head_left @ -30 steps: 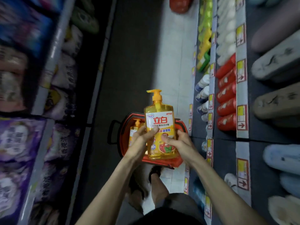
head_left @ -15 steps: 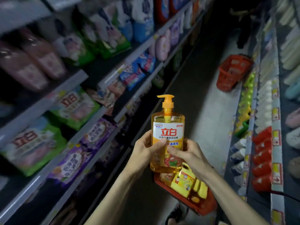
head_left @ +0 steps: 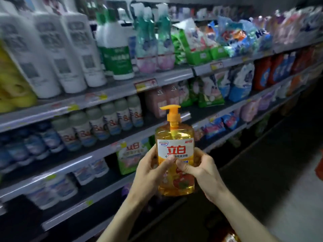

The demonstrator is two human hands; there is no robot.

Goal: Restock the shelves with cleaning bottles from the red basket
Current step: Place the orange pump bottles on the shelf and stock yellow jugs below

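Bottle (head_left: 175,154): clear glossy plastic, paper-like label. Shelf edge (head_left: 108,95): smooth grey metal. Bags (head_left: 197,48): shiny film.

Dim shop aisle, grey tiered shelving (head_left: 104,96) at left, pale floor (head_left: 297,198)

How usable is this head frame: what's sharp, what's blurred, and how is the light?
Head view: the orange soap bottle held in the left hand and right hand is sharp with a readable label; the white bottles at upper left are smeared; the shelves bow from the wide lens; the lower right is dark.
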